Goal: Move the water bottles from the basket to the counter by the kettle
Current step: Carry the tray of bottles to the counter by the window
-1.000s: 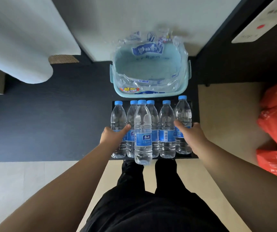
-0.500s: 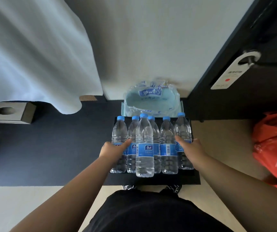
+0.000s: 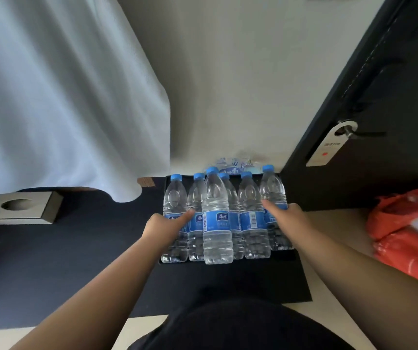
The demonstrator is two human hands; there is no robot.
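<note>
Since a moment ago the view has tipped up, so the basket [image 3: 233,168] is almost hidden behind the caps, just past the black tray [image 3: 253,281]. Six water bottles [image 3: 215,223] stand in a tight bunch over the far end of the tray. The left hand [image 3: 163,229] grips one side of the bunch and the right hand [image 3: 287,218] grips the other, thumbs across the front. Best to squeeze evenly and keep them upright, I think, or a middle bottle may slip. No kettle shows.
</note>
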